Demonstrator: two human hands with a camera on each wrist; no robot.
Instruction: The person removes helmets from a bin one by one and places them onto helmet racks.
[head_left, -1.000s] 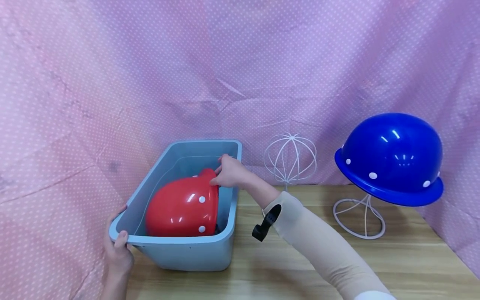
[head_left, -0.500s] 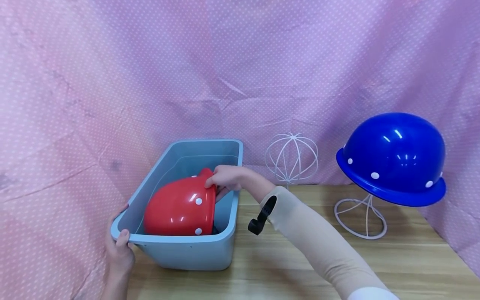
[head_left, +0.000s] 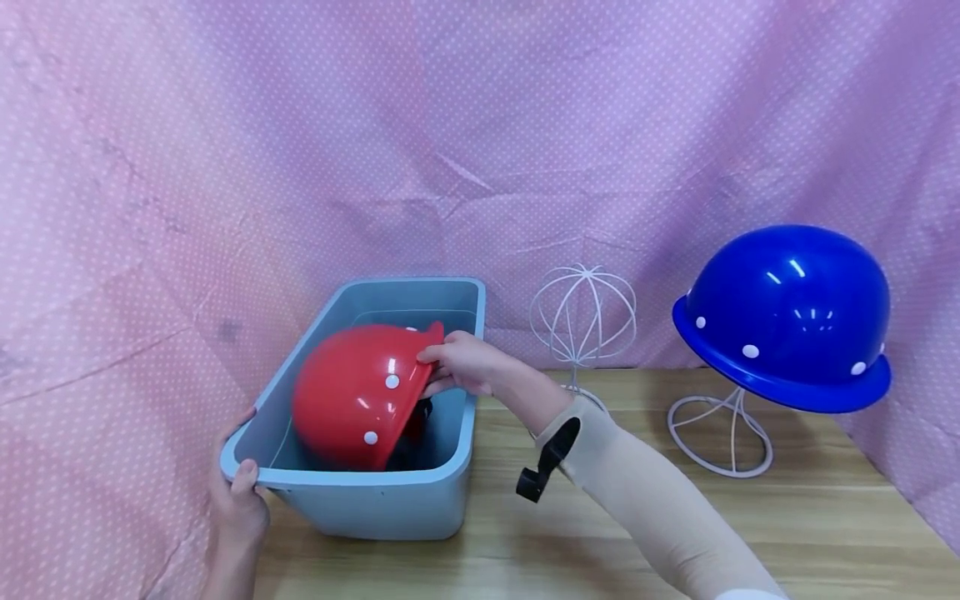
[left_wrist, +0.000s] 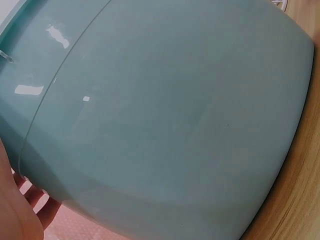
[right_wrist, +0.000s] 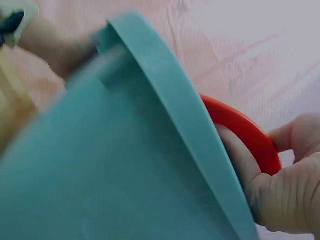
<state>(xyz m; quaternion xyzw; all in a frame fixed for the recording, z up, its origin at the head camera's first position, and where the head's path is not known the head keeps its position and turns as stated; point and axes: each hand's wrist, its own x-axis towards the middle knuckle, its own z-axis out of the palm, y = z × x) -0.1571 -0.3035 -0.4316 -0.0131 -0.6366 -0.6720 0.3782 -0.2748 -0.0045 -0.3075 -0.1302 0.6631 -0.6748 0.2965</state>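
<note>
A red hard hat (head_left: 352, 387) with white dots lies tilted inside a blue-grey plastic bin (head_left: 375, 510). My right hand (head_left: 467, 362) pinches the hat's brim at the bin's right side, thumb on the outer face and fingers underneath. The right wrist view shows the red brim (right_wrist: 250, 137) between thumb and fingers, just past the bin's wall. At the bin's near left corner my left hand (head_left: 242, 504) grips the rim, thumb on top. In the left wrist view the bin's outer wall (left_wrist: 165, 115) fills most of the picture, with fingers curled at its edge.
Right of the bin stands a white wire stand (head_left: 583, 317) with a round cage top. Farther right, a blue hard hat (head_left: 787, 308) sits tilted on a similar stand (head_left: 720, 473). All stand on a wooden table (head_left: 570, 533) before a pink dotted curtain (head_left: 480, 142).
My right hand has taken hold of the red hard hat's brim. The hat has tipped and risen slightly, showing dark parts beneath it. The left hand keeps its place on the rim.
</note>
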